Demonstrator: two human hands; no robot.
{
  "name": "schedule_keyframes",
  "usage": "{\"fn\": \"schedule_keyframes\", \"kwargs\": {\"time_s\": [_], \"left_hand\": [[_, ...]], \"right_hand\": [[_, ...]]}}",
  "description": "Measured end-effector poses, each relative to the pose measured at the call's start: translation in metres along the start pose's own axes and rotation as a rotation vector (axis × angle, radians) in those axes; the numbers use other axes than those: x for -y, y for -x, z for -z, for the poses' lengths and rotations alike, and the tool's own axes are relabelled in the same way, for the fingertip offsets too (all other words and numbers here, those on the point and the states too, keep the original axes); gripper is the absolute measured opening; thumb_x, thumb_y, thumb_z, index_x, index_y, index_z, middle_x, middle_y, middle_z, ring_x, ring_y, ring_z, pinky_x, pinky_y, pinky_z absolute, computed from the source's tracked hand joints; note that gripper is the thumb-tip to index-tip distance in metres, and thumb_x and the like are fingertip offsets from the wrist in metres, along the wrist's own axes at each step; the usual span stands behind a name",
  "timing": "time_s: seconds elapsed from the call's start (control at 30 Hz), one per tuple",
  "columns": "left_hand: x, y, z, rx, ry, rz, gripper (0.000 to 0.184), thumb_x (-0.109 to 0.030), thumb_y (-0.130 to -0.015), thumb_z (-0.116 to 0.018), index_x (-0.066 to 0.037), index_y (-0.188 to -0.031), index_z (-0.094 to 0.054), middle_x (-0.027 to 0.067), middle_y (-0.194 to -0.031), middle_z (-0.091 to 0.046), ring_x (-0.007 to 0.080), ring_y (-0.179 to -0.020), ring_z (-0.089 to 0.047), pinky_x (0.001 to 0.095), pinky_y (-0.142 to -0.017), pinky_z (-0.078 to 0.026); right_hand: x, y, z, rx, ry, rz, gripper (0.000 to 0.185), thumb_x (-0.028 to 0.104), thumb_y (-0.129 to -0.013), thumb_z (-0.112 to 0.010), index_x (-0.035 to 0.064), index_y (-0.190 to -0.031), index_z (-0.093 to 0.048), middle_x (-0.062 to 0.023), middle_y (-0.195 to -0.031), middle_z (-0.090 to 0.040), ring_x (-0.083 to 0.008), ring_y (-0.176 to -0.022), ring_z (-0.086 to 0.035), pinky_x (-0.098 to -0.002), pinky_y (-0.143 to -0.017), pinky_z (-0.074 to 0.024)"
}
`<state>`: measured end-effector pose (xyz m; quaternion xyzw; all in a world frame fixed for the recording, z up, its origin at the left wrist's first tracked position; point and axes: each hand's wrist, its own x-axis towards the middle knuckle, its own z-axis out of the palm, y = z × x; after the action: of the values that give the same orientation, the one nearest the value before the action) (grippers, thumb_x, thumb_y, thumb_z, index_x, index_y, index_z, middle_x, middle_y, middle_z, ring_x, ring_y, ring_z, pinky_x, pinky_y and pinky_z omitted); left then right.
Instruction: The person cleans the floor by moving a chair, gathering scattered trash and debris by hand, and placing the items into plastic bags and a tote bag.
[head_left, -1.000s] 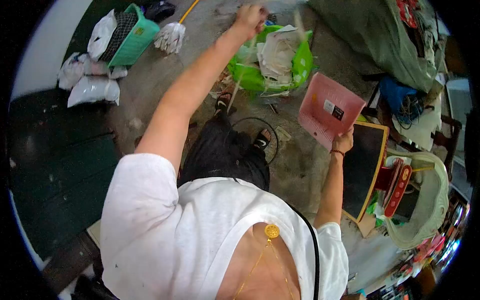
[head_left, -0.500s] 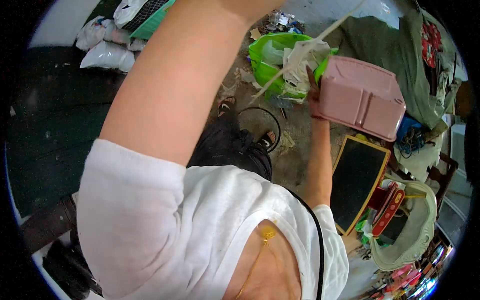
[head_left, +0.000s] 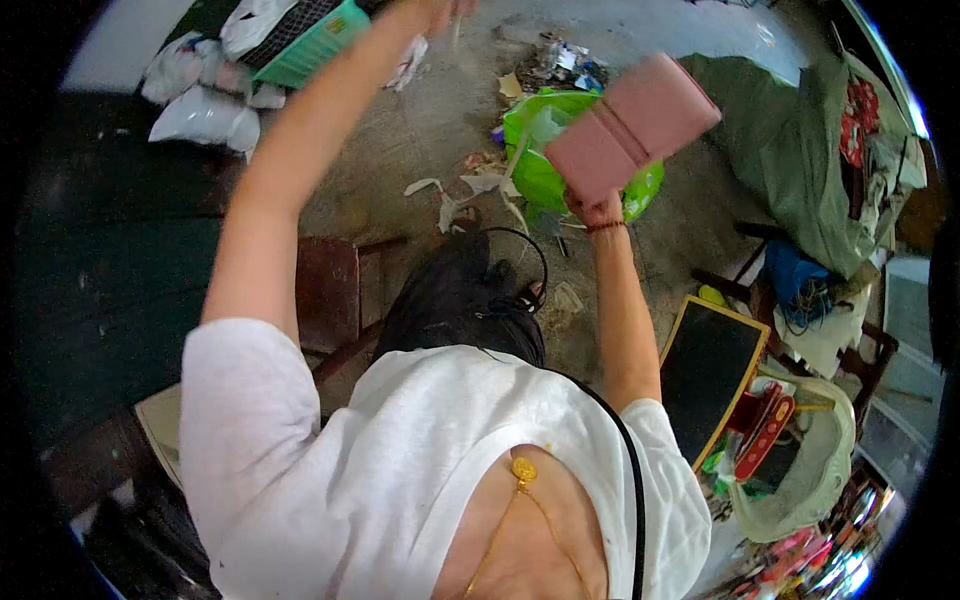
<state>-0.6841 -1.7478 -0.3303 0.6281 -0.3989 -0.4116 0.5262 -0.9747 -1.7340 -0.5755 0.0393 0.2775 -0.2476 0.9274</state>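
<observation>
My right hand [head_left: 597, 208] grips the lower end of a pink plastic container [head_left: 650, 110], tilted with its outer side up. It hangs over a bright green bag or tub [head_left: 540, 185], hiding much of it. At the top edge is my left hand [head_left: 440, 8], blurred and partly cut off, with a faint pale streak beside it; what it holds cannot be made out. Pale scraps [head_left: 447, 205] lie on the floor left of the green container.
Upper left, a teal basket [head_left: 315, 45] stands by stuffed white bags [head_left: 205, 118]. A red-brown stool [head_left: 328, 295] is left of my legs. To the right are a framed blackboard [head_left: 712, 370], a pale ornate frame [head_left: 805, 500] and a grey-green cover [head_left: 770, 150]. Litter [head_left: 565, 65] lies beyond.
My left arm has swung outward to the left. The pink container in my right hand has moved up and left and turned, now covering part of the green container. Pale scraps show on the floor.
</observation>
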Motion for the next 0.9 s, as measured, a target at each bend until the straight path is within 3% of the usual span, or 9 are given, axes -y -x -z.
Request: {"fn": "schedule_keyframes", "kwargs": {"time_s": [0.07,0.13,0.17,0.2,0.3,0.37,0.47,0.67,0.9], "left_hand": [[0.089,0.053,-0.012,-0.02,-0.034,0.481,0.057,-0.061,-0.078,-0.034,-0.014,-0.108,-0.046,0.0001,-0.086,-0.053,0.0106,-0.06,-0.042,0.0252,-0.056,-0.035],[0.131,0.089,-0.02,-0.001,0.234,0.573,0.077,-0.069,-0.068,-0.044,-0.001,-0.103,-0.049,0.0039,-0.075,-0.049,0.0066,-0.056,-0.04,0.0224,-0.047,-0.035],[0.161,0.098,-0.009,0.149,0.23,0.532,0.073,-0.062,-0.071,-0.046,-0.003,-0.113,-0.038,0.0055,-0.089,-0.051,0.0085,-0.06,-0.043,0.0225,-0.049,-0.037],[0.184,0.103,0.001,0.303,0.231,0.497,0.074,-0.056,-0.075,-0.048,-0.004,-0.123,-0.027,0.0071,-0.103,-0.052,0.0105,-0.064,-0.046,0.0227,-0.052,-0.038],[0.197,0.092,-0.001,0.195,-0.179,0.573,0.06,-0.044,-0.076,-0.055,0.0,-0.114,-0.038,0.0077,-0.096,-0.053,0.0106,-0.056,-0.045,0.024,-0.048,-0.039],[0.242,0.082,0.013,-0.331,-0.077,0.422,0.044,-0.036,-0.074,-0.059,0.003,-0.093,-0.051,0.0056,-0.071,-0.054,0.0143,-0.054,-0.05,0.0271,-0.043,-0.039],[0.289,0.057,0.071,-0.191,-0.234,0.738,0.044,-0.034,-0.074,-0.058,0.005,-0.093,-0.051,0.01,-0.077,-0.055,0.0172,-0.062,-0.053,0.0289,-0.045,-0.041],[0.296,0.01,0.055,0.008,-0.244,0.769,0.046,-0.039,-0.071,-0.06,0.003,-0.088,-0.051,0.0102,-0.076,-0.054,0.0149,-0.057,-0.05,0.0279,-0.041,-0.036],[0.341,-0.051,0.051,-0.081,-0.128,0.704,0.019,-0.018,-0.082,-0.047,-0.001,-0.086,-0.055,0.0044,-0.063,-0.05,0.0088,-0.041,-0.036,0.023,-0.033,-0.027]], "right_hand": [[0.001,-0.028,0.012,-0.019,-0.047,-0.037,0.027,0.018,-0.085,-0.041,0.0062,-0.109,-0.044,-0.0073,-0.104,-0.052,-0.0224,-0.089,-0.053,-0.0368,-0.067,-0.0489],[-0.018,-0.063,0.009,-0.21,0.327,0.035,0.027,0.011,-0.078,-0.047,0.0038,-0.104,-0.046,-0.008,-0.091,-0.056,-0.02,-0.075,-0.056,-0.034,-0.056,-0.0471],[-0.035,-0.076,-0.009,-0.496,0.361,0.116,0.004,0.011,-0.079,-0.048,0.0086,-0.08,-0.05,-0.0023,-0.064,-0.051,-0.0139,-0.046,-0.047,-0.0263,-0.037,-0.0366],[-0.051,-0.098,0.011,-0.593,0.561,0.299,0.016,0.007,-0.069,-0.051,-0.002,-0.082,-0.054,-0.0081,-0.075,-0.057,-0.019,-0.062,-0.056,-0.0335,-0.052,-0.0445],[-0.1,-0.117,-0.014,-0.662,0.948,0.511,0.02,0.009,-0.063,-0.053,-0.0096,-0.071,-0.056,-0.0173,-0.06,-0.058,-0.0246,-0.053,-0.058,-0.035,-0.049,-0.0443],[-0.122,-0.133,-0.023,-0.72,1.226,0.493,0.019,0.009,-0.063,-0.054,-0.0084,-0.07,-0.059,-0.0147,-0.062,-0.058,-0.0199,-0.063,-0.059,-0.0321,-0.053,-0.0448],[-0.131,-0.164,-0.017,-0.719,1.093,0.405,0.021,0.012,-0.063,-0.054,-0.0078,-0.069,-0.058,-0.0164,-0.06,-0.057,-0.0248,-0.059,-0.058,-0.0335,-0.054,-0.0441],[-0.113,-0.176,0.002,-0.946,1.083,0.306,0.025,0.014,-0.065,-0.055,-0.0107,-0.066,-0.054,-0.0161,-0.061,-0.057,-0.0234,-0.053,-0.055,-0.0331,-0.049,-0.0418],[-0.084,-0.098,0.076,-1.088,0.075,0.195,0.007,0.003,-0.075,-0.048,0.0035,-0.082,-0.047,-0.0059,-0.065,-0.047,-0.0149,-0.051,-0.045,-0.0301,-0.047,-0.042]]}}
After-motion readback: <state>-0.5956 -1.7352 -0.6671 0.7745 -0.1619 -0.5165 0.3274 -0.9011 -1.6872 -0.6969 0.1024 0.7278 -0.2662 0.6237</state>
